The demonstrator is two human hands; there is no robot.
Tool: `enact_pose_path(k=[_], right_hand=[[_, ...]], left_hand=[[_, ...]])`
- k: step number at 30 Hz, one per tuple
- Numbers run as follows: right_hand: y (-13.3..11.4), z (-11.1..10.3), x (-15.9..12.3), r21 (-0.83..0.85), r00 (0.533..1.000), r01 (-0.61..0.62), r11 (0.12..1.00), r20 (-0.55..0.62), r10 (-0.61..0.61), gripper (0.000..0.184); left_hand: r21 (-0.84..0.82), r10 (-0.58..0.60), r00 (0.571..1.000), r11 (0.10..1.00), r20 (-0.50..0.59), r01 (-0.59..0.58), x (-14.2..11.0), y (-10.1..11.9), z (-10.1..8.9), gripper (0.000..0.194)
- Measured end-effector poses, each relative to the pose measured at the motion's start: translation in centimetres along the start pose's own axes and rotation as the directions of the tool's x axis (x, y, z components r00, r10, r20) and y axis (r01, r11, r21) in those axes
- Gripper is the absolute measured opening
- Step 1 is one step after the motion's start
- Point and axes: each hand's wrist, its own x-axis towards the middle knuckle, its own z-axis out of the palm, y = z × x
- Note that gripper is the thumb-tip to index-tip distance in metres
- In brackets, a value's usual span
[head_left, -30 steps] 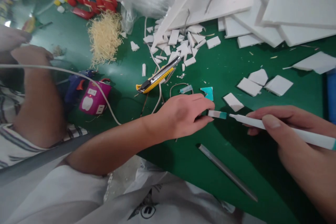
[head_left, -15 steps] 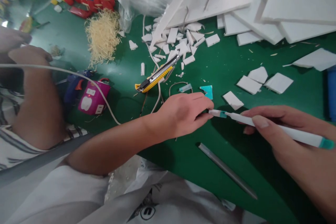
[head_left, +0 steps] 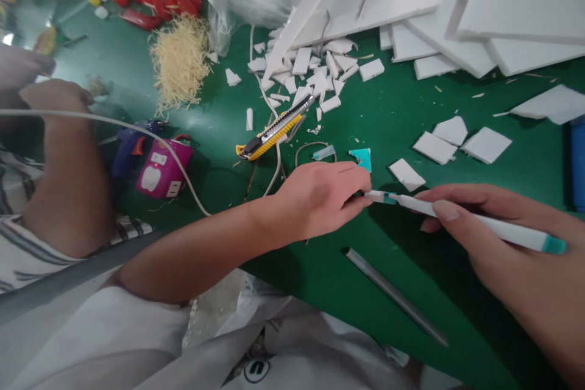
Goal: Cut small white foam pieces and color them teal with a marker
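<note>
My left hand [head_left: 326, 198] is closed, pinching a small white piece [head_left: 377, 196] with a teal end. My fingers hide part of that piece. In my right hand [head_left: 498, 244] is a white marker [head_left: 507, 228] with a teal back end, held like a pen. Its thin tip meets the teal end of the small piece. Just beyond my left hand lie a teal scrap [head_left: 362, 158] and a translucent cap [head_left: 324, 153]. A grey metal rod [head_left: 397, 297] rests on the green table nearer to me.
A yellow utility knife [head_left: 274, 131] lies beside a heap of white foam scraps [head_left: 315, 73]. Foam sheets [head_left: 525, 0] are stacked at the back right. Left are a purple power socket [head_left: 164, 167], a cable, straw shreds [head_left: 180, 61] and another person's arm [head_left: 64, 164].
My right hand and the marker have shifted slightly left, toward the small piece. My left hand has hardly moved.
</note>
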Motion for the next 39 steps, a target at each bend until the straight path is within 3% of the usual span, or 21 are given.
enact_pose_path(k=[5, 10, 15, 19, 26, 34, 39], right_hand=[[0.41, 0.22, -0.06, -0.018, 0.998, 0.055, 0.998, 0.010, -0.054, 0.014], [0.30, 0.21, -0.13, -0.045, 0.999, 0.000, 0.999, -0.044, -0.002, 0.006], [0.15, 0.19, 0.07, -0.072, 1.000, 0.020, 0.997, 0.026, -0.018, 0.012], [0.09, 0.32, 0.24, -0.051, 1.000, -0.011, 0.999, -0.029, 0.009, 0.006], [-0.16, 0.02, 0.07, -0.033, 1.000, 0.001, 0.999, 0.000, -0.001, 0.008], [-0.17, 0.09, -0.08, -0.093, 0.999, 0.032, 0.995, 0.018, -0.030, 0.014], [-0.09, 0.22, 0.06, -0.099, 1.000, 0.016, 0.995, -0.011, -0.017, 0.009]], left_hand=[[0.016, -0.015, 1.000, 1.000, 0.007, 0.015, -0.03, -0.06, -0.13, 0.013], [0.012, -0.020, 1.000, 1.000, 0.014, 0.019, 0.00, -0.01, -0.13, 0.015], [0.004, -0.020, 1.000, 1.000, 0.012, 0.020, 0.04, 0.07, -0.14, 0.013], [0.015, -0.027, 0.999, 1.000, 0.021, 0.027, 0.10, 0.10, -0.24, 0.015], [0.000, -0.064, 0.996, 0.998, 0.057, 0.064, 0.19, 0.21, -0.24, 0.014], [-0.022, -0.033, 0.999, 0.999, -0.006, 0.033, 0.00, 0.09, -0.16, 0.013], [-0.011, -0.047, 0.999, 0.999, 0.015, 0.047, 0.07, 0.20, -0.22, 0.014]])
